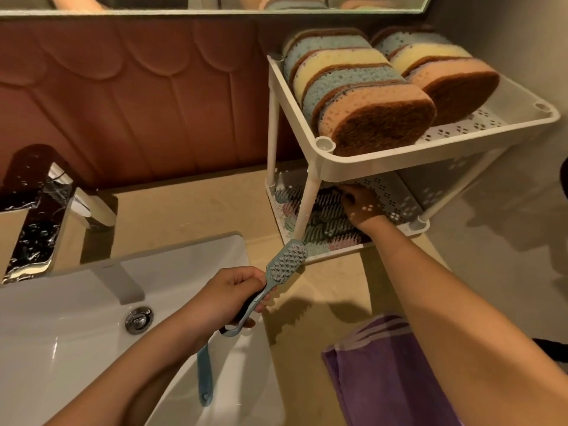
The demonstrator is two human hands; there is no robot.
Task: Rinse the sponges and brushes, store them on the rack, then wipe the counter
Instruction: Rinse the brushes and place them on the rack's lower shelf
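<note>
Head view: left hand (229, 298) grips the blue scrub brush (284, 261) by its handle over the basin's (184, 250) right rim, seemingly ready for shelving; right hand (361, 207), grip unclear, reaches among stowed brushes (325, 222) on the rack's (399, 167) lower tier.

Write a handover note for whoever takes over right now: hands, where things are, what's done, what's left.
Left hand grips a blue brush by its handle, near the sink edge.
Right hand is in the rack's lower tier among the stored brushes; grip unclear.
Sponges stand in two rows on the top tier.
Another blue handle lies in the sink by the left wrist.
Done, by the look: sponges and several brushes racked.
Left: rack the held brush, deal with that other one, then likely wipe the counter with the purple cloth.
</note>
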